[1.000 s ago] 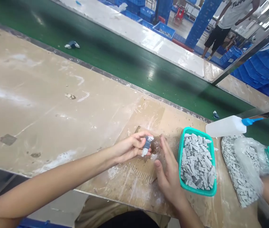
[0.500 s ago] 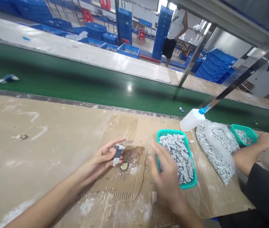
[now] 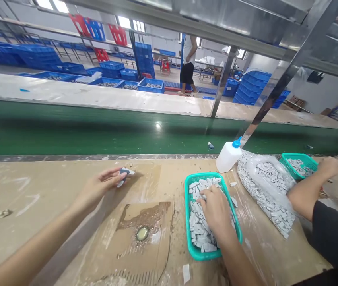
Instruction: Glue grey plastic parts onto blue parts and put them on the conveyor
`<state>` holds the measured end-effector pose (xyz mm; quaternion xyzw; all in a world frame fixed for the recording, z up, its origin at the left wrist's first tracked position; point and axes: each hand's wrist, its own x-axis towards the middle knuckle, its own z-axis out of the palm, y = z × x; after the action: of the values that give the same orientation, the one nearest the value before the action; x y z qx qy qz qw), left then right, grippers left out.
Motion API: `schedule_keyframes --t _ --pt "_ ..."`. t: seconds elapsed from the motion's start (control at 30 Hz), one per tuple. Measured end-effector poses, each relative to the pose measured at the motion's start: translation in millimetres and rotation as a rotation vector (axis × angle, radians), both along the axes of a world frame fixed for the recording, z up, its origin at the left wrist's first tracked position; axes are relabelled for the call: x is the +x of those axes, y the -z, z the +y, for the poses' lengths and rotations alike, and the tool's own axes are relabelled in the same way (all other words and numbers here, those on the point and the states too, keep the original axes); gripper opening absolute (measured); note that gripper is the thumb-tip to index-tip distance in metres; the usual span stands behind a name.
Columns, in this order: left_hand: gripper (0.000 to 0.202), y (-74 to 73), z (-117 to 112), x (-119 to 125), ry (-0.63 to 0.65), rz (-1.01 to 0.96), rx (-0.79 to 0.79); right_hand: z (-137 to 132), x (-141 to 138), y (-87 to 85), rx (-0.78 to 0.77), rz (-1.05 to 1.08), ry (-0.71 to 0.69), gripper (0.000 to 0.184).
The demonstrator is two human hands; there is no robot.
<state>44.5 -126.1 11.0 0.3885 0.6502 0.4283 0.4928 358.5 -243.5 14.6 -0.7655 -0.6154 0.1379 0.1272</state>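
Note:
My left hand (image 3: 107, 180) pinches a small dark-blue and white plastic part (image 3: 124, 174) between thumb and fingers, above the cardboard-covered table. My right hand (image 3: 216, 206) is over a teal plastic basket (image 3: 189, 238). Its bent fingers reach the light-grey plastic pieces (image 3: 200, 228) that fill the basket; thumb and index finger look slightly apart, with no piece seen between them. Between my forearms, on a worn cardboard sheet (image 3: 157, 258), lies a small round cap (image 3: 142, 233) holding something pale yellowish. The cardboard around it looks wet.
A white bottle with a blue cap (image 3: 228, 157) stands behind the basket. To its right are a clear bag of grey pieces (image 3: 264, 190), another teal basket (image 3: 285, 163) and a co-worker's hands (image 3: 330, 169). A green belt (image 3: 157, 139) runs beyond the table, carrying small parts.
My left hand has moved away from the round cap towards the belt, still holding the part. My right hand has gone into the basket. The view has shifted and levelled.

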Motion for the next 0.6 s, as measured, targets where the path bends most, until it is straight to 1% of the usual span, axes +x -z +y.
schedule_keyframes --t 0.1,0.17,0.23,0.3,0.37,0.43,0.47,0.53,0.6 --pt "0.041 5.1 42.6 -0.5 0.017 0.223 0.084 -1.5 0.6 0.9 0.022 0.027 -0.016 0.013" --pt "0.040 5.1 68.9 4.1 0.034 0.334 0.109 -2.9 1.2 1.8 0.053 0.057 -0.032 0.014" --pt "0.036 2.7 90.8 11.8 0.037 0.441 0.122 -4.6 1.6 3.4 0.087 0.095 -0.049 0.018" --pt "0.030 -0.4 107.6 21.4 0.041 0.575 0.132 -6.2 2.2 5.8 0.116 0.130 -0.059 0.023" --pt "0.028 -2.0 119.6 32.4 0.039 0.716 0.140 -7.4 3.0 8.5 0.144 0.153 -0.063 0.033" --pt "0.037 -1.2 127.6 46.1 0.022 0.845 0.164 -7.9 3.7 11.0 0.184 0.184 -0.075 0.046" --pt "0.045 0.1 130.4 54.5 0.022 0.902 0.192 -8.0 4.0 12.0 0.215 0.216 -0.086 0.048" --pt "0.056 4.2 134.0 75.7 0.074 0.989 0.281 -8.2 4.2 13.6 0.288 0.311 -0.110 0.045" --pt "0.058 9.8 136.1 103.5 0.218 1.036 0.394 -8.2 4.1 14.8 0.342 0.404 -0.115 0.037"
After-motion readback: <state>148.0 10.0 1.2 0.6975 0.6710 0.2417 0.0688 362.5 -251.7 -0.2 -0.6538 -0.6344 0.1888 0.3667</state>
